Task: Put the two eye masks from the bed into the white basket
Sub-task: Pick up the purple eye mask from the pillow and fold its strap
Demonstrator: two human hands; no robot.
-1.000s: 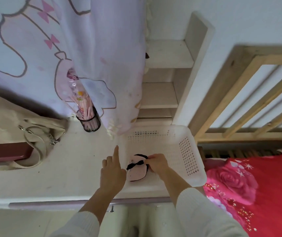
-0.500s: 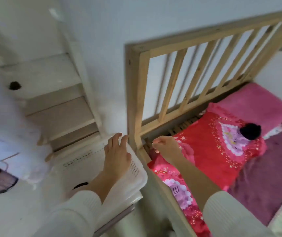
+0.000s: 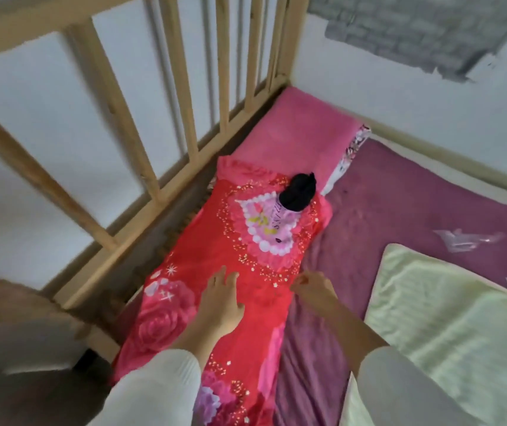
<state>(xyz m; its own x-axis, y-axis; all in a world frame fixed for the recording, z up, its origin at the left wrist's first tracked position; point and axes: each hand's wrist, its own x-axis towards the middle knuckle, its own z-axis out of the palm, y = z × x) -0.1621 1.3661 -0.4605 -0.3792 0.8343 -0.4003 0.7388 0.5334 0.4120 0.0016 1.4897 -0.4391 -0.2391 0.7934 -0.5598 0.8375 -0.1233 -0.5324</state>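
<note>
Black eye mask (image 3: 298,192): on the red blanket (image 3: 246,272) on the bed, far from both hands. Left hand (image 3: 221,302): empty, fingers extended, loosely apart. Right hand (image 3: 313,287): empty, fingers curled together.

View swung from the white basket to the bed, both hands now over the red blanket (image 3: 255,272), left hand (image 3: 221,299) flat with nothing in it, right hand (image 3: 313,287) curled, black eye mask (image 3: 298,195) closer

Black eye mask (image 3: 297,192) on red rose-patterned blanket (image 3: 215,284); purple sheet (image 3: 399,216).
</note>
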